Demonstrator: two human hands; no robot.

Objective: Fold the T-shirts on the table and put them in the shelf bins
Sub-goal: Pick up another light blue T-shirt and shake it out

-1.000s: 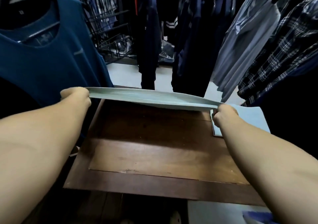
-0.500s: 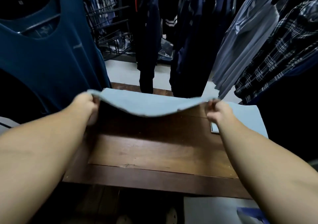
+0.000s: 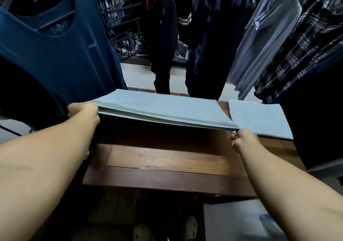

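- held t-shirt (image 3: 163,109) spans the table's (image 3: 167,159) far half, left hand (image 3: 83,111) at its left end, right hand (image 3: 243,141) at its right.
- folded t-shirt (image 3: 259,116) lies on the far right corner.

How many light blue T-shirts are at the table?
2. The held T-shirt is stretched between the left hand and right hand over the table; a folded T-shirt lies at the table's right end. Others may be hidden.

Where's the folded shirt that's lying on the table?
Head view, right side: the folded shirt lies on the table, at its far right corner, beyond the right hand, beside the held shirt.
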